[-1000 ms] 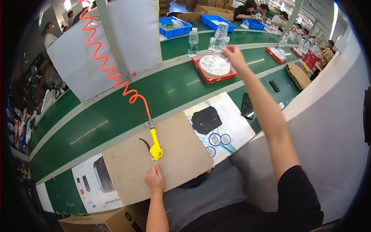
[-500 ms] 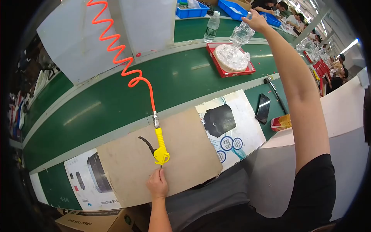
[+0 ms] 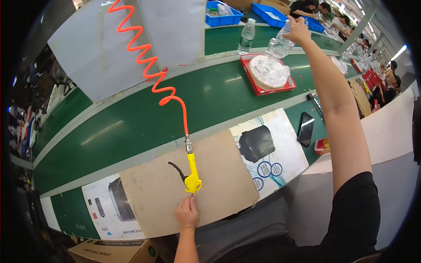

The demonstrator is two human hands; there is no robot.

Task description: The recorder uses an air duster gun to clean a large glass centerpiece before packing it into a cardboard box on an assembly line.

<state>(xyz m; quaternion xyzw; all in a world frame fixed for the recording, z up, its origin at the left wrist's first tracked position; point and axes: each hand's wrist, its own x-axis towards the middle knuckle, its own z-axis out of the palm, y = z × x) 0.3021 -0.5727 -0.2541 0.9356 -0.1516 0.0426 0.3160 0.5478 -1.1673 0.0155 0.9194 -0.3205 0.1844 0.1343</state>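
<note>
My left hand [image 3: 187,213] is closed in a pinch around the thin metal nozzle of a yellow air blow gun [image 3: 192,177]. The gun lies on a brown cardboard sheet [image 3: 153,188], its black lever pointing left, with a coiled orange hose [image 3: 157,85] running up from it. Far right, my stretched-out right hand [image 3: 299,31] has its fingers around the top of a clear plastic part [image 3: 279,47]. Below that part, more clear pieces lie on a round white disc [image 3: 263,81] in a red tray [image 3: 271,91]. The exact shape of the held part is hard to make out.
A clear bottle [image 3: 247,37] stands left of the tray, near blue bins [image 3: 224,18]. By my right arm lie a black phone [image 3: 305,129], a dark-handled tool [image 3: 313,101] and a small red box [image 3: 322,146]. Several people sit along the line at far right.
The whole view has shifted, so everything sits slightly lower and further right. My right forearm covers more of the small red box. Both hands keep their holds.
</note>
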